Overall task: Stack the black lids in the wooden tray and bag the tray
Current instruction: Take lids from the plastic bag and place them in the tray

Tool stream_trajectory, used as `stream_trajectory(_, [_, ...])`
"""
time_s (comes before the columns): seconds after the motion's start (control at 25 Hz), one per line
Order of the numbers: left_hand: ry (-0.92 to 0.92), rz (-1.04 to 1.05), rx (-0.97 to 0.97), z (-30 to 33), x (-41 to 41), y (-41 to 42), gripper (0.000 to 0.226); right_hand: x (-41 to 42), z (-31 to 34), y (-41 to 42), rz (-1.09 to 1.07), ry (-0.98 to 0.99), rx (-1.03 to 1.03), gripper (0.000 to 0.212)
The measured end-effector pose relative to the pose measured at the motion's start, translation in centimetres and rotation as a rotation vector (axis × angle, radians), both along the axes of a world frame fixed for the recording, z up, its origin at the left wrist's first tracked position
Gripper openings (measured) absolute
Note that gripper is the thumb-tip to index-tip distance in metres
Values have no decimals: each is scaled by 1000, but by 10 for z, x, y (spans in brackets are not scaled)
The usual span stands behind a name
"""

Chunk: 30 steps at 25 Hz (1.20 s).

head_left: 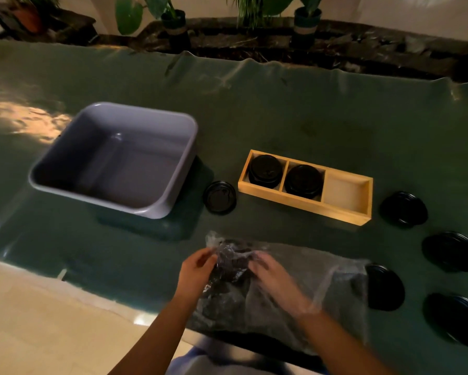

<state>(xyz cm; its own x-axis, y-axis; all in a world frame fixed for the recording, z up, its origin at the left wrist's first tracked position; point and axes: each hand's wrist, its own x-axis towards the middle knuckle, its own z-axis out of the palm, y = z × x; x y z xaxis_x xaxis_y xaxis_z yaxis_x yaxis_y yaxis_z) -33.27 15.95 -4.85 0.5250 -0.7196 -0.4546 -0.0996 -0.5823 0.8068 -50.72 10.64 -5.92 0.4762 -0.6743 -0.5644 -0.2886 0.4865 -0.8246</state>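
A wooden tray (265, 192) with three compartments lies right of centre. Black lids fill its left (265, 170) and middle (303, 180) compartments; the right compartment holds none. One loose black lid (219, 197) lies just left of the tray. Several more black lids (403, 208) are spread along the right side. Near the front edge lies a clear plastic bag (295, 288). My left hand (197, 269) pinches the bag's left end. My right hand (270, 277) is inside the bag, covered by the film.
A grey plastic tub (173, 196) sits at centre left on the green cloth (281, 109). Potted plants (174, 25) line a dark ledge behind the table. The pale floor (38, 320) shows at the lower left.
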Motion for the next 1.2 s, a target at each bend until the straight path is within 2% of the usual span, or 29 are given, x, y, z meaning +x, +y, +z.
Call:
stream_trajectory(0.08, [12, 50, -24, 3, 1, 2, 9, 14, -6, 4, 20, 34, -48, 29])
stream_trajectory(0.2, [74, 77, -34, 10, 10, 0, 9, 18, -21, 9, 12, -9, 57, 33])
stream_trajectory(0.32, [82, 21, -19, 15, 7, 0, 7, 23, -31, 9, -99, -266, 290, 29])
stream_trajectory(0.4, [121, -22, -4, 17, 1, 3, 9, 26, -22, 6, -195, -322, 342, 28])
stream_trajectory(0.48, [144, -20, 9, 17, 2, 4, 9, 27, -16, 3, -150, -254, 300, 27])
stream_trajectory(0.56, [145, 92, -16, 18, 12, 4, 6, 23, -15, 2, -149, -138, 205, 19])
stream_trajectory(0.64, [140, 199, -40, 19, 25, 4, 7, 15, -15, -3, -201, 36, 113, 21])
stream_trajectory(0.68, [98, 226, -37, 18, 30, 5, 13, 11, -14, -7, -174, 152, 58, 28])
stream_trajectory(0.76, [-132, 227, -77, 18, 33, 10, 41, 1, -15, -10, -77, 310, 17, 56])
stream_trajectory(0.8, [-305, 158, -157, 21, 29, 11, 58, -3, -18, -12, -29, 349, 8, 67])
stream_trajectory(0.84, [-496, -30, -257, 24, 23, 13, 71, -5, -18, -13, 19, 365, -18, 70])
stream_trajectory(0.92, [-878, -614, -381, 19, 0, 12, 85, -9, -12, -15, 97, 378, -86, 56])
stream_trajectory(0.96, [-985, -858, -380, 13, -13, 13, 89, -12, -9, -15, 88, 367, -108, 46])
stream_trajectory(1.0, [-1024, -1002, -335, 6, -23, 13, 93, -17, -6, -14, 48, 329, -117, 34])
stream_trajectory(1.08, [-979, -1088, -219, -7, -32, 9, 99, -36, -2, -10, -130, 208, -66, 15])
stream_trajectory(1.2, [-971, -1141, -132, -21, -32, 0, 102, -81, 5, 1, -336, 223, -36, 28])
